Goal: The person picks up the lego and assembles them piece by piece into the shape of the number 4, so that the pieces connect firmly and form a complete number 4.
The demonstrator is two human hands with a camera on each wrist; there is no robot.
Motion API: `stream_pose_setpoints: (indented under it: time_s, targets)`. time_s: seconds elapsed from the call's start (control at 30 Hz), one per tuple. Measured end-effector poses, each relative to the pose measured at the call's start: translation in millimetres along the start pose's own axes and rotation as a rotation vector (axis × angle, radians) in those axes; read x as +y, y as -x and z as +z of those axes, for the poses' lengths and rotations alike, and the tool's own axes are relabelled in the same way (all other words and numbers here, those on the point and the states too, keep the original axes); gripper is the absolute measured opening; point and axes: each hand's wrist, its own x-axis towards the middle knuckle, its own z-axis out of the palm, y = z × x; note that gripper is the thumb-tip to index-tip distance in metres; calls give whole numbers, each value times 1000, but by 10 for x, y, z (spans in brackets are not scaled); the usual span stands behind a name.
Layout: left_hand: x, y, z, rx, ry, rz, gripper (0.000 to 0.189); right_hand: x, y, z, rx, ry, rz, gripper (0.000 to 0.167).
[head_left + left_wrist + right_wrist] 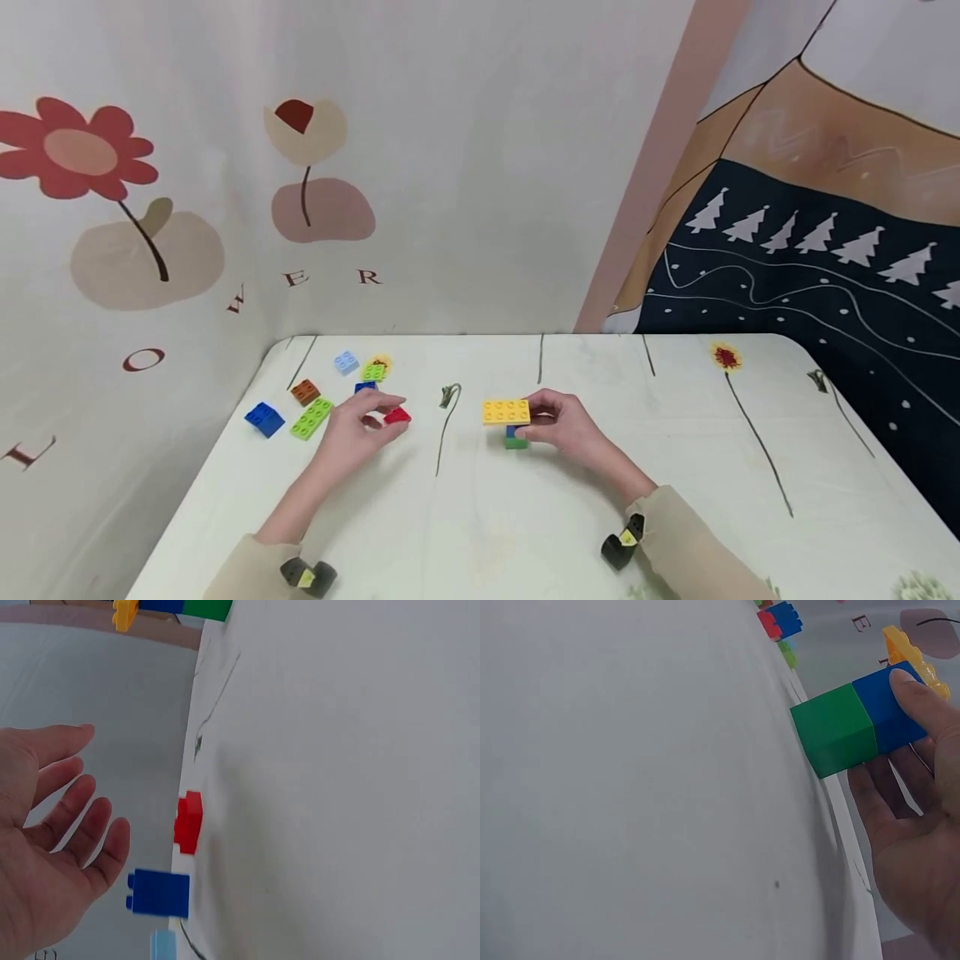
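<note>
My right hand [562, 425] grips a small stack of toy building blocks, thumb on the blue block [889, 705]. Below that is a green block [834, 731], and a longer yellow block [506, 412] sits across the top, jutting out leftward. My left hand [358, 427] hovers above the table with loosely bent, spread fingers and nothing in its grasp. Beyond its fingertips a red block [189, 823] lies on the table. A dark blue block [160, 893] stands near it, partly covered by the left hand in the head view.
Left of the left hand lie a long lime green block [312, 418], an orange-brown block [305, 392] and another blue block [264, 419]. A light blue block [346, 362] and a smaller lime block [373, 372] lie farther back. A printed white cloth covers the table [675, 433].
</note>
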Motion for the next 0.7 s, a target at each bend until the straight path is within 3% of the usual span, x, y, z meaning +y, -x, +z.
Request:
stream_pose_setpoints:
  time_s: [0.2, 0.4, 0.53, 0.7]
  targets:
    - [-143, 174, -231, 42, -66, -81, 34, -16, -5, 9, 4, 50, -19, 36]
    - [-277, 261, -486, 158, -156, -74, 31, -10, -10, 14, 10, 64, -29, 38]
    - [-393, 290, -583, 236, -207, -94, 31, -13, -7, 14, 9, 61, -40, 40]
    - [-522, 329, -644, 248, -232, -159, 35, -26, 6, 24, 3, 69, -50, 41]
